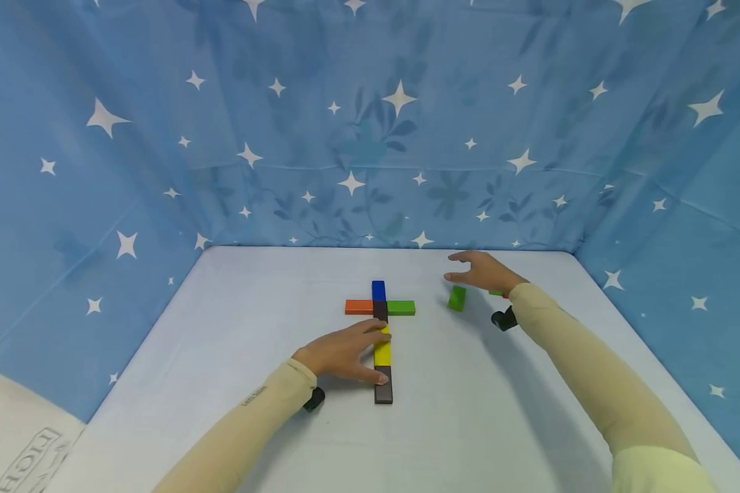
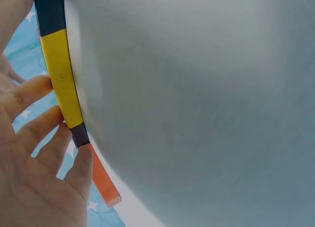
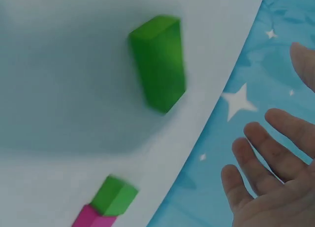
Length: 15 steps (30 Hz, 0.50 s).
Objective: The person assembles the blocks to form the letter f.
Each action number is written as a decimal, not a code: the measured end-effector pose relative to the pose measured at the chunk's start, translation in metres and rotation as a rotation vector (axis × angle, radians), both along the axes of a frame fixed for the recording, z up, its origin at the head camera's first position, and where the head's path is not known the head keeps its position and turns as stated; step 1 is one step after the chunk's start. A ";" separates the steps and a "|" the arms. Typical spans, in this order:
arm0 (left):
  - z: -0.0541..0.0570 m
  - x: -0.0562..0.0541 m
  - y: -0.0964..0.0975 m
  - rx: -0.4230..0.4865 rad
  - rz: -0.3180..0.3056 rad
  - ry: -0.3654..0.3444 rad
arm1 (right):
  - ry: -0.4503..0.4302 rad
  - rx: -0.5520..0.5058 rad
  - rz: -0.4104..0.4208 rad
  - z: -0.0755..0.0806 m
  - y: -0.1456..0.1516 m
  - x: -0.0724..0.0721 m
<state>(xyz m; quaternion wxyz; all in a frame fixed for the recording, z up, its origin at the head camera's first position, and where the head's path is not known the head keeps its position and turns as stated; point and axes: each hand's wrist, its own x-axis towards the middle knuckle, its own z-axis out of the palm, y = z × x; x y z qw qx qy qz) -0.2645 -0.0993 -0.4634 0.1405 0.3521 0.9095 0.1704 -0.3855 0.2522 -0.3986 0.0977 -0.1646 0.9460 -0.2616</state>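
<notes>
Coloured blocks form a cross on the white table. A blue block (image 1: 378,289) tops it, above a dark block (image 1: 380,310) flanked by an orange block (image 1: 359,307) and a green block (image 1: 401,308). Below run a yellow block (image 1: 382,355) and another dark block (image 1: 384,394). My left hand (image 1: 343,352) lies over this stem, fingers spread; the left wrist view shows fingertips along the edge of the yellow block (image 2: 62,79). Raised and empty, my right hand (image 1: 484,272) has its fingers apart, near a loose green block (image 1: 458,298) standing alone.
Beyond the right hand, partly hidden by it in the head view, sit another green block (image 3: 114,195) and a pink block (image 3: 94,218), side by side. A blue star-patterned curtain (image 1: 370,137) encloses the back and sides of the white table (image 1: 271,294).
</notes>
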 end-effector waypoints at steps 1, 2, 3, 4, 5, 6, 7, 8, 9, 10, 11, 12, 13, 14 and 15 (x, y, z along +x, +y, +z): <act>0.000 0.000 -0.001 0.001 0.000 0.002 | -0.002 -0.002 -0.003 -0.001 0.004 0.002; 0.000 0.000 -0.001 0.002 0.000 0.002 | 0.003 -0.001 -0.004 -0.002 0.008 0.003; 0.000 0.000 -0.002 0.003 0.000 0.003 | 0.008 -0.004 -0.004 -0.003 0.011 0.004; 0.000 0.000 -0.002 0.003 0.000 0.003 | 0.014 -0.009 -0.004 -0.005 0.013 0.006; 0.000 0.000 -0.002 0.006 0.000 0.002 | 0.023 -0.012 -0.007 -0.006 0.016 0.007; 0.000 0.001 -0.003 0.006 0.001 -0.003 | 0.027 -0.018 -0.010 -0.008 0.018 0.009; 0.000 0.001 -0.003 0.007 0.002 -0.006 | 0.034 -0.018 -0.008 -0.010 0.019 0.010; 0.000 0.001 -0.003 0.012 0.003 -0.009 | 0.038 -0.018 -0.011 -0.012 0.020 0.011; 0.000 0.001 -0.003 0.015 0.004 -0.012 | 0.039 -0.019 -0.013 -0.015 0.021 0.012; 0.000 0.002 -0.002 0.016 0.005 -0.015 | 0.038 -0.019 -0.019 -0.017 0.022 0.014; 0.000 0.002 -0.002 0.017 0.005 -0.017 | 0.034 -0.020 -0.025 -0.021 0.023 0.015; 0.000 0.002 -0.002 0.015 0.005 -0.020 | 0.022 -0.027 -0.031 -0.024 0.024 0.016; 0.000 0.002 -0.002 0.015 0.005 -0.019 | 0.012 -0.033 -0.036 -0.027 0.024 0.017; 0.000 0.002 -0.001 0.018 0.006 -0.017 | -0.003 -0.046 -0.043 -0.030 0.025 0.019; 0.000 0.001 -0.001 0.017 0.006 -0.016 | -0.019 -0.060 -0.049 -0.034 0.025 0.020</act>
